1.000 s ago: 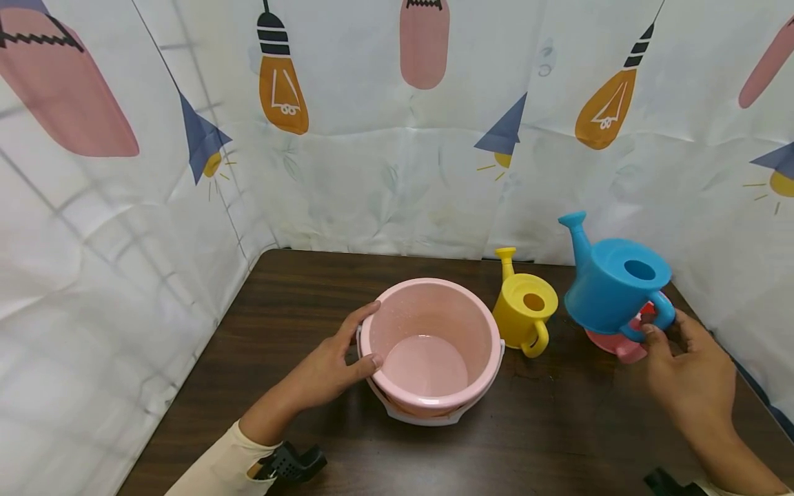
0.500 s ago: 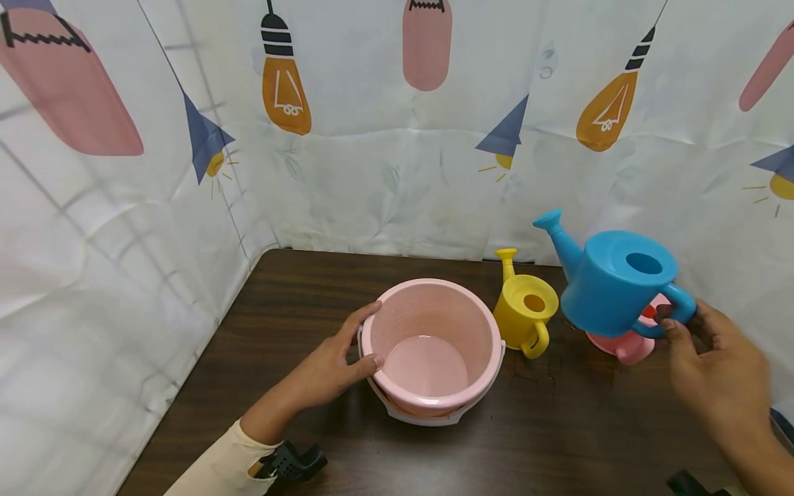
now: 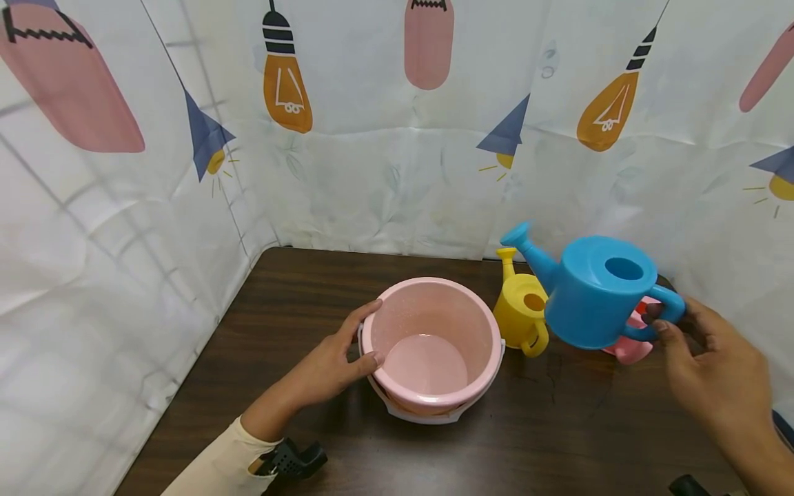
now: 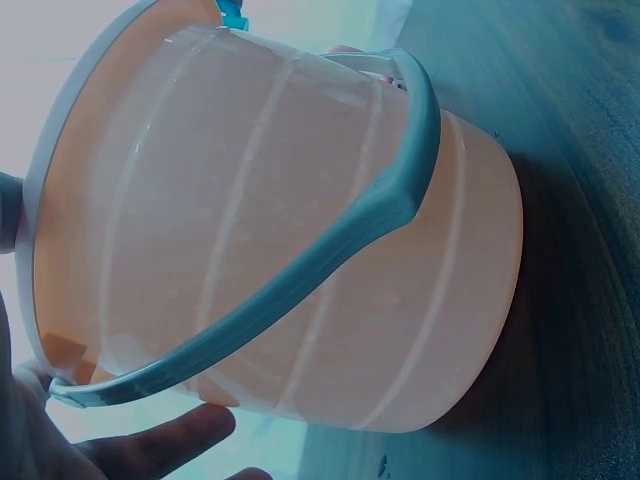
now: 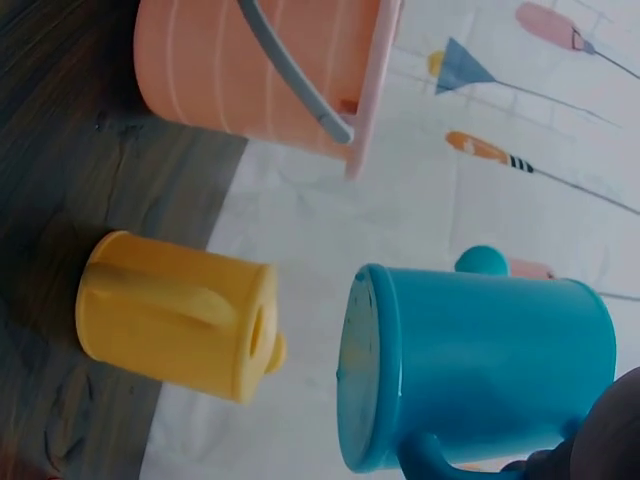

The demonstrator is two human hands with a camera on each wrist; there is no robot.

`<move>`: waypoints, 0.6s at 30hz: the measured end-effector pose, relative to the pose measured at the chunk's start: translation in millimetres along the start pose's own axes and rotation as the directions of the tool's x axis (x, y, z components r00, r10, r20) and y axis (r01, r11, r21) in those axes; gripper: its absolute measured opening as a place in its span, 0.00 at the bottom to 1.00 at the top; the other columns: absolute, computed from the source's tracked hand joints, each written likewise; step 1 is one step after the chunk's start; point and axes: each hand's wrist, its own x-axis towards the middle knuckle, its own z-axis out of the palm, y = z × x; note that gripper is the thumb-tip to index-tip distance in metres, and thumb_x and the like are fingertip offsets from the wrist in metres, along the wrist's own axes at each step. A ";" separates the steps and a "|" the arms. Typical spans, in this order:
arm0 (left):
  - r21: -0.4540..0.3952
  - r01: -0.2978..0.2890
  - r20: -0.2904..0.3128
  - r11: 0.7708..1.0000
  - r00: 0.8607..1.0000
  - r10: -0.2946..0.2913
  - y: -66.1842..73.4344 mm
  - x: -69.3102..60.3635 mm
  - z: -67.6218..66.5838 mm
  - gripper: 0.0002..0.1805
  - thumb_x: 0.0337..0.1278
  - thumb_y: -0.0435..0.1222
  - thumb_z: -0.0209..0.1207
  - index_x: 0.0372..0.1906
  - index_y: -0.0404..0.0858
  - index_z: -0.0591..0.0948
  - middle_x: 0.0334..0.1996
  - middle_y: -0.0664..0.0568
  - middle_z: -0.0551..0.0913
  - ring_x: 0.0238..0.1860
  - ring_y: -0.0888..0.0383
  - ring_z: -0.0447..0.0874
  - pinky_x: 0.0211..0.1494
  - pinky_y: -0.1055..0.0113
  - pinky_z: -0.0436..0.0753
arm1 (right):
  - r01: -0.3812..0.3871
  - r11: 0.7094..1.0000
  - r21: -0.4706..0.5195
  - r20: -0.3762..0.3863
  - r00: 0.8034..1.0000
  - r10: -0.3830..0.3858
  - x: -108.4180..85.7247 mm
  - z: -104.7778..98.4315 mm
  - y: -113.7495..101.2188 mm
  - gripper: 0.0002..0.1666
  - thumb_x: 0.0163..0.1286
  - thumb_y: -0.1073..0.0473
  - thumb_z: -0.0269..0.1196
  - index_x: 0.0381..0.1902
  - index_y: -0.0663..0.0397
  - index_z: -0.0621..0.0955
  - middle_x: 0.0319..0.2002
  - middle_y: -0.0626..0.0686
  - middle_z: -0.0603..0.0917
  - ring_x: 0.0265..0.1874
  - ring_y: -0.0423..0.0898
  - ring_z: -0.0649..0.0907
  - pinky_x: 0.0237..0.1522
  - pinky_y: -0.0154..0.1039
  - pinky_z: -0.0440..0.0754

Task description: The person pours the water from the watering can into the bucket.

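Note:
In the head view, the blue watering can (image 3: 598, 293) is off the table, its spout pointing left and tilted slightly down. My right hand (image 3: 719, 365) grips its handle, and the right wrist view shows the can's underside (image 5: 360, 370). My left hand (image 3: 338, 368) holds the rim of the pink bucket (image 3: 428, 408) at its left side, thumb over the edge. Below the rim, fingers (image 4: 165, 445) show outside the wall in the left wrist view. A yellow watering can (image 3: 511, 324) stands right of the bucket, partly behind the blue one. A pink watering can (image 3: 629, 350) is mostly hidden behind the blue can.
A dark wooden table (image 3: 298, 289) carries the bucket and cans, with wet marks near the yellow can. Printed white cloth (image 3: 372, 186) hangs along the back and sides. The bucket's grey handle (image 4: 300, 270) hangs down its side.
The blue watering can rose a little and has swung left, its spout now lower and above the yellow can's top. My left hand stays on the bucket.

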 end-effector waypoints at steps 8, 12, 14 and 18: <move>-0.012 -0.007 0.005 1.000 1.000 0.007 -0.1 0.4 -0.2 0.44 0.68 0.54 0.60 0.81 0.66 0.49 0.71 0.40 0.69 0.64 0.46 0.75 0.60 0.39 0.74 | 0.039 0.999 0.004 0.076 0.996 -0.039 0.6 -1.1 -4.2 0.27 0.77 0.62 0.61 0.70 0.64 0.73 0.54 0.73 0.82 0.48 0.49 0.87 0.30 0.16 0.63; -0.012 -0.004 0.008 1.000 1.000 0.004 -0.1 0.5 -0.3 0.44 0.68 0.54 0.60 0.81 0.66 0.49 0.71 0.40 0.69 0.64 0.45 0.75 0.60 0.38 0.73 | 0.078 0.996 0.035 0.106 0.991 -0.082 0.1 -1.1 -7.9 0.28 0.77 0.64 0.60 0.72 0.63 0.71 0.55 0.73 0.82 0.47 0.71 0.84 0.28 0.15 0.64; -0.011 -0.003 0.006 1.000 1.000 0.003 -0.1 0.4 -0.3 0.44 0.68 0.54 0.60 0.81 0.67 0.49 0.72 0.40 0.68 0.65 0.45 0.74 0.60 0.38 0.73 | 0.101 0.993 0.063 0.119 0.987 -0.108 0.3 -1.4 -8.7 0.28 0.77 0.65 0.60 0.73 0.61 0.72 0.54 0.70 0.83 0.47 0.48 0.88 0.27 0.16 0.67; -0.010 -0.002 0.002 1.000 1.000 0.002 -0.5 0.4 -0.2 0.44 0.68 0.54 0.60 0.81 0.67 0.49 0.72 0.40 0.67 0.65 0.45 0.74 0.60 0.38 0.73 | 0.160 0.978 0.133 0.107 0.979 -0.175 0.6 -0.7 -10.8 0.28 0.73 0.67 0.63 0.70 0.56 0.76 0.50 0.61 0.86 0.41 0.12 0.73 0.31 0.17 0.70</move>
